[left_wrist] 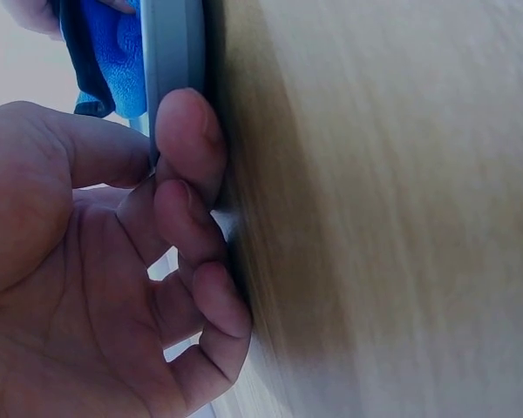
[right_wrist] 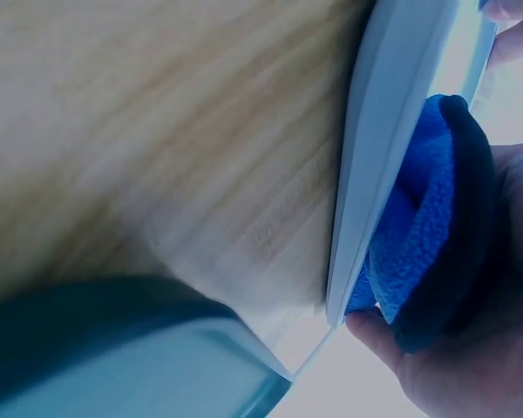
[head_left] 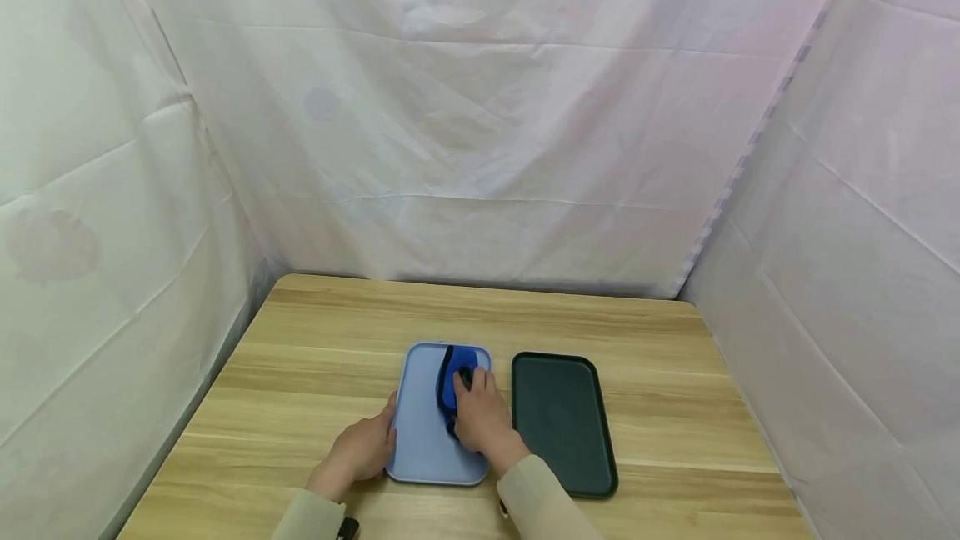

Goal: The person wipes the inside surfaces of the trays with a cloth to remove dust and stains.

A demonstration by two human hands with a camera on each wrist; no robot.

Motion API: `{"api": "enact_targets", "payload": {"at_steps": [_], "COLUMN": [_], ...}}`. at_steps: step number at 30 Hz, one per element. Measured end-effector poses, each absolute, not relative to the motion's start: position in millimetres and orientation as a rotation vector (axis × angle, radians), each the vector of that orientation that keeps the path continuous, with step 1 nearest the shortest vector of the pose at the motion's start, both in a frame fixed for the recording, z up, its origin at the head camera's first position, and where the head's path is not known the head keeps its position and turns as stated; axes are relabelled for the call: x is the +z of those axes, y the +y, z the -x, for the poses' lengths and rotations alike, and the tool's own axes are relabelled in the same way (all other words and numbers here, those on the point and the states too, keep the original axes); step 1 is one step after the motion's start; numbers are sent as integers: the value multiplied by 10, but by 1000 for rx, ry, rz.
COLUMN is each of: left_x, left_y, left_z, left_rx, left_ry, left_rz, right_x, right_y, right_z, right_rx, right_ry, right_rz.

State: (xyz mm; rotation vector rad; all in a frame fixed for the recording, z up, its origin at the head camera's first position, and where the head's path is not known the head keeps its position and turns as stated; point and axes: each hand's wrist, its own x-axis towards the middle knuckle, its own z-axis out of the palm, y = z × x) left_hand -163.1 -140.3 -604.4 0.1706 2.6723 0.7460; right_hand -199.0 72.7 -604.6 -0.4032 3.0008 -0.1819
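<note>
A light blue tray (head_left: 423,440) lies on the table, and the left hand (head_left: 363,447) holds its left edge. In the left wrist view, the thumb reaches the rim and curled fingers (left_wrist: 192,139) lie against the outer wall, close over the wood. Inside the tray is a blue fluffy cloth (head_left: 467,357) with black edging. The right hand (head_left: 483,413) grips this bunched cloth at the tray's right side. In the right wrist view, the cloth (right_wrist: 418,235) is folded, its black edge against the palm, with a fingertip low at the tray rim.
A dark green tray (head_left: 562,423) lies just right of the blue one, under the right forearm's side. The wooden table (head_left: 322,332) ends at pale cloth curtains (head_left: 465,123) behind and on both sides.
</note>
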Motion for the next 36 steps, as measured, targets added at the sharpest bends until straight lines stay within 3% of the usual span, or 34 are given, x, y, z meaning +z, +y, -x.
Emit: {"api": "enact_targets", "payload": {"at_steps": [36], "left_x": [-6028], "left_y": [-1394], "left_z": [1664], "left_rx": [699], "left_ry": [2685], "left_rz": [-158], "right_x": [-6083], "right_y": [687], "right_z": [2289], "right_rx": [-341], "right_ry": [2893], "right_rz": [324]}}
